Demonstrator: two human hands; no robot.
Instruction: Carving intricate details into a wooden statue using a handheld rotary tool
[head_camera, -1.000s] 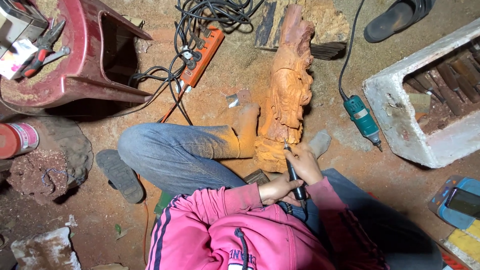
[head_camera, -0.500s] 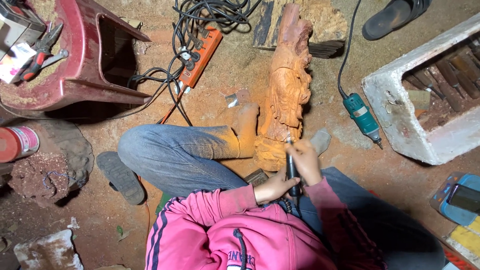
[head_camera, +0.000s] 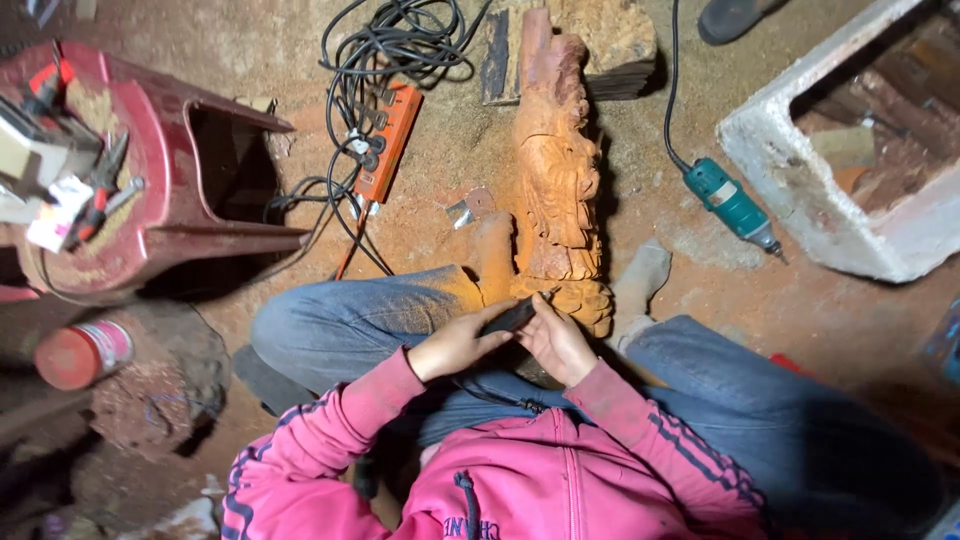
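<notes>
A tall orange-brown wood carving (head_camera: 556, 180) stands on the dirt floor between my legs, which are in blue jeans. Both hands meet just below its base on a dark, slim power tool handpiece (head_camera: 512, 318). My left hand (head_camera: 455, 345) grips the handpiece from the left, with its fingers lying along it. My right hand (head_camera: 560, 345) closes on the tool's tip end, right beside the carving's foot. A black cord runs from the tool down across my lap. I wear a pink jacket.
A red plastic stool (head_camera: 150, 200) with pliers on it stands at the left, and a red can (head_camera: 85, 352) lies below it. An orange power strip (head_camera: 388, 140) with tangled black cables lies behind the carving. A teal grinder (head_camera: 732, 205) and a white foam box (head_camera: 850, 150) are at the right.
My right hand has lowered the handpiece from upright against the carving to lying across in front of me. My left hand has come up onto it. The view has shifted slightly.
</notes>
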